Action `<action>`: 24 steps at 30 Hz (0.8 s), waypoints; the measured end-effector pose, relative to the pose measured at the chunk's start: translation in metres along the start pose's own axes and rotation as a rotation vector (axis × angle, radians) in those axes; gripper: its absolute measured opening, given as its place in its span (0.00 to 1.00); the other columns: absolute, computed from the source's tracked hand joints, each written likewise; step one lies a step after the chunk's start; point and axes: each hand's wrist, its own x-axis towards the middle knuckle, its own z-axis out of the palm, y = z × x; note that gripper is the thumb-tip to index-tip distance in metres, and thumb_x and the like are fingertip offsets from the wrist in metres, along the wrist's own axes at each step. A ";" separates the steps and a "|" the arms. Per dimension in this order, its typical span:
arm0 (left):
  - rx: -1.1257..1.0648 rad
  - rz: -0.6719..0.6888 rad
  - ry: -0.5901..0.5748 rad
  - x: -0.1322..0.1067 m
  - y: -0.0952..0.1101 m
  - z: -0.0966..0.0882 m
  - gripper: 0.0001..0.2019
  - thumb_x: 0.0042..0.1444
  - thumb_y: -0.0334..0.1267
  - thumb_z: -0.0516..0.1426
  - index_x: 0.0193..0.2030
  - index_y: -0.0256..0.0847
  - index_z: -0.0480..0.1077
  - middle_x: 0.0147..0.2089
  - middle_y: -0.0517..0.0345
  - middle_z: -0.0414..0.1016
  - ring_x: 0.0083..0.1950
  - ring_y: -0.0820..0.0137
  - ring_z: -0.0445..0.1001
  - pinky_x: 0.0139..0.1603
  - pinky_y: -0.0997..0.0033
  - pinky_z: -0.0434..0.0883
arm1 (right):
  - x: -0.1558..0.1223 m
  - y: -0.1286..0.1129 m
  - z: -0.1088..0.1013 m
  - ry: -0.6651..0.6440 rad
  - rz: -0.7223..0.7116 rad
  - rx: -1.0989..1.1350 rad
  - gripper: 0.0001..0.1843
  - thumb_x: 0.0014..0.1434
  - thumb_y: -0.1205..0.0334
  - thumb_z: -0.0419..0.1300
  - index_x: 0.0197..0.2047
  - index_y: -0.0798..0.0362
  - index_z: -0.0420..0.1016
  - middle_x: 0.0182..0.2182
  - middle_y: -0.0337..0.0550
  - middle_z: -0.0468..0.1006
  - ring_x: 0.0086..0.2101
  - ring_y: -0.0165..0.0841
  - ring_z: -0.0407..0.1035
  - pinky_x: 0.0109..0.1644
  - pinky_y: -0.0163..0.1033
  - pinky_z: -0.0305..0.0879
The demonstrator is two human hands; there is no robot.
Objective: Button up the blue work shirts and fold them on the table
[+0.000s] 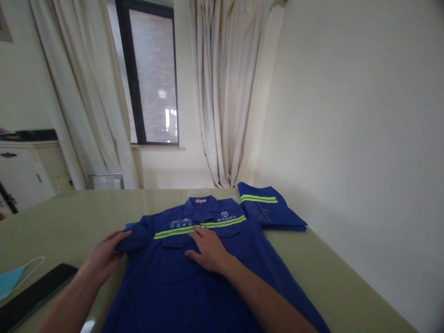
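Observation:
A blue short-sleeved work shirt (166, 268) lies front up on the table, its collar toward the window. Yellow-green reflective strips and white print cross its chest. My left hand (106, 254) grips the hem of the sleeve on the left side, thumb and fingers closed on the cloth. On the chest, just below the reflective strip, my right hand (208, 249) rests flat with its fingers spread. Beyond the shirt's other sleeve sits a folded blue garment (280, 212) with a similar reflective strip, partly touching that sleeve.
The pale green table (86, 208) ends at a wall on the right. A black phone (38, 289) and a light blue face mask (12, 280) lie at the left front. Curtains (229, 92) hang beside a window behind the table. A white cabinet (24, 166) stands at far left.

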 end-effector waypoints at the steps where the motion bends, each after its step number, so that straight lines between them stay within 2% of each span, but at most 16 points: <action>1: 0.002 0.010 -0.061 -0.004 0.002 0.007 0.28 0.50 0.30 0.68 0.59 0.43 0.70 0.42 0.55 0.84 0.36 0.68 0.83 0.35 0.73 0.79 | 0.005 0.002 0.008 0.009 0.009 -0.007 0.33 0.68 0.42 0.57 0.70 0.50 0.64 0.70 0.52 0.63 0.67 0.46 0.57 0.71 0.53 0.53; 3: 0.125 0.107 -0.247 -0.012 0.002 0.025 0.38 0.54 0.44 0.67 0.70 0.50 0.59 0.49 0.53 0.83 0.39 0.67 0.83 0.37 0.71 0.79 | 0.009 0.006 0.019 0.025 0.016 -0.008 0.31 0.70 0.43 0.55 0.70 0.50 0.64 0.69 0.51 0.64 0.67 0.44 0.57 0.71 0.52 0.53; 4: 0.243 0.176 -0.339 -0.014 -0.002 0.034 0.38 0.57 0.52 0.64 0.72 0.49 0.56 0.51 0.51 0.82 0.40 0.65 0.83 0.39 0.67 0.80 | 0.009 0.008 0.022 0.034 0.011 -0.005 0.31 0.70 0.43 0.54 0.69 0.50 0.65 0.69 0.51 0.64 0.67 0.44 0.57 0.71 0.52 0.52; 6: 0.547 0.340 -0.437 -0.016 -0.015 0.051 0.35 0.62 0.60 0.53 0.70 0.42 0.60 0.55 0.44 0.80 0.48 0.57 0.81 0.48 0.56 0.79 | 0.006 0.010 0.024 0.054 0.001 0.005 0.30 0.70 0.44 0.55 0.68 0.50 0.66 0.68 0.50 0.65 0.67 0.43 0.58 0.71 0.50 0.52; 9: 1.050 0.566 -0.375 -0.016 -0.045 0.067 0.33 0.63 0.55 0.46 0.65 0.32 0.67 0.66 0.35 0.71 0.67 0.48 0.69 0.68 0.45 0.65 | 0.001 0.011 0.022 0.072 0.007 0.036 0.29 0.69 0.44 0.57 0.66 0.51 0.69 0.67 0.50 0.67 0.66 0.44 0.59 0.71 0.49 0.53; 12: 1.371 0.582 -0.376 -0.014 -0.071 0.066 0.34 0.63 0.52 0.45 0.68 0.30 0.65 0.74 0.35 0.60 0.75 0.46 0.56 0.72 0.40 0.56 | 0.000 0.010 0.020 0.085 0.018 0.080 0.29 0.68 0.44 0.57 0.66 0.50 0.69 0.68 0.49 0.66 0.66 0.45 0.59 0.70 0.50 0.54; 15: 1.503 0.575 -0.407 -0.007 -0.080 0.060 0.33 0.65 0.51 0.44 0.72 0.37 0.62 0.77 0.42 0.55 0.78 0.50 0.51 0.73 0.38 0.52 | 0.003 0.013 0.017 0.131 0.041 0.134 0.29 0.67 0.44 0.58 0.66 0.49 0.70 0.67 0.49 0.67 0.65 0.44 0.60 0.70 0.48 0.55; 18: 1.616 0.520 -0.395 -0.002 -0.075 0.062 0.34 0.66 0.50 0.42 0.74 0.35 0.57 0.77 0.43 0.52 0.78 0.50 0.51 0.74 0.37 0.49 | 0.009 0.029 0.005 0.298 0.146 0.168 0.25 0.68 0.46 0.57 0.62 0.52 0.73 0.62 0.51 0.72 0.62 0.43 0.64 0.68 0.46 0.57; 21: 1.661 0.551 -0.345 -0.009 -0.072 0.075 0.34 0.66 0.47 0.41 0.75 0.30 0.55 0.77 0.42 0.53 0.77 0.51 0.52 0.75 0.40 0.48 | 0.011 0.065 -0.021 0.529 0.363 0.127 0.22 0.69 0.49 0.54 0.57 0.54 0.75 0.55 0.55 0.76 0.56 0.45 0.68 0.64 0.47 0.60; 24: 1.599 0.627 -0.365 -0.017 -0.076 0.084 0.34 0.67 0.50 0.42 0.74 0.34 0.57 0.77 0.43 0.53 0.77 0.49 0.51 0.74 0.40 0.50 | -0.003 0.115 -0.055 0.699 0.651 -0.013 0.25 0.67 0.50 0.55 0.58 0.59 0.72 0.55 0.62 0.75 0.58 0.51 0.66 0.64 0.51 0.59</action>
